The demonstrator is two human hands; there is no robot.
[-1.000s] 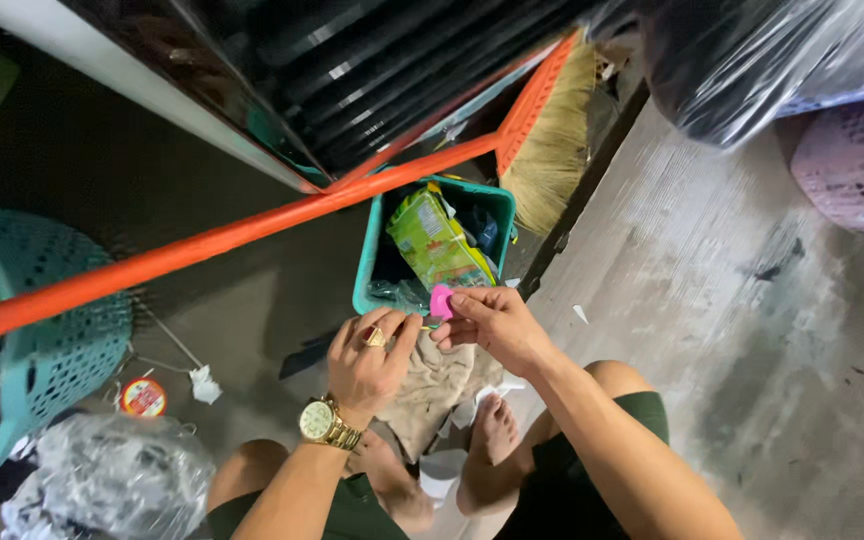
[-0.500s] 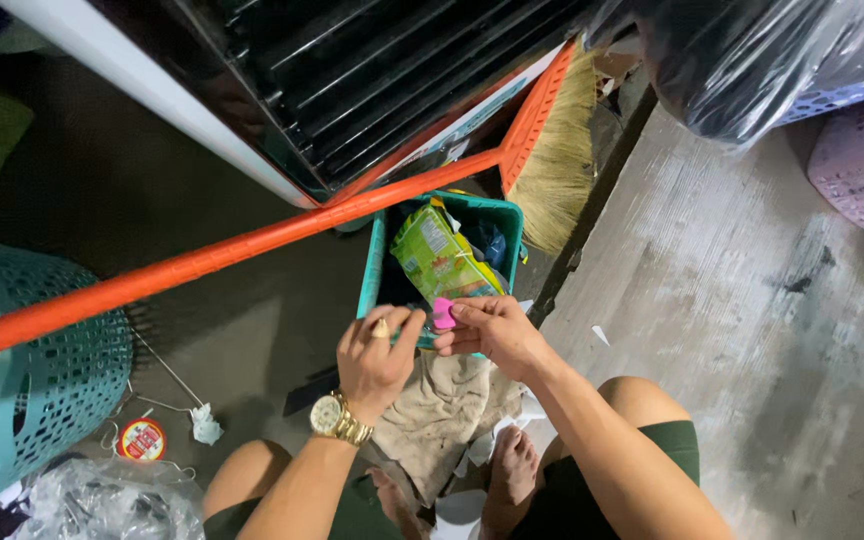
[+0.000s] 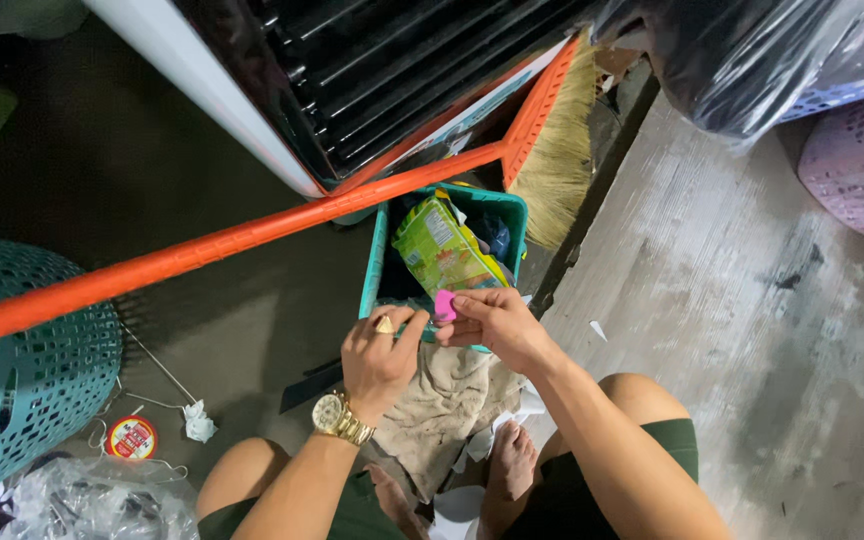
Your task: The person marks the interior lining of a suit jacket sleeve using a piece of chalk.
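The fingers of the right hand were pinched together on a small pink object, holding it just over the near rim of a teal plastic bin. What the pink object was could not be told. The left hand, wearing a gold ring and a gold wristwatch, was beside it with its fingers curled and the thumb reaching toward the same pink object; whether it truly gripped it could not be told. Inside the bin stood a green snack packet, tilted, among darker items. Under both hands lay a beige cloth, spread across the lap of the seated person, whose bare knees and feet showed below. A long orange broom handle crossed the view diagonally, ending in a straw-coloured broom head behind the bin. A teal laundry basket stood at the left, a pink basket at the far right, and a small round red-and-white lid lay on the floor near a crumpled scrap of paper.
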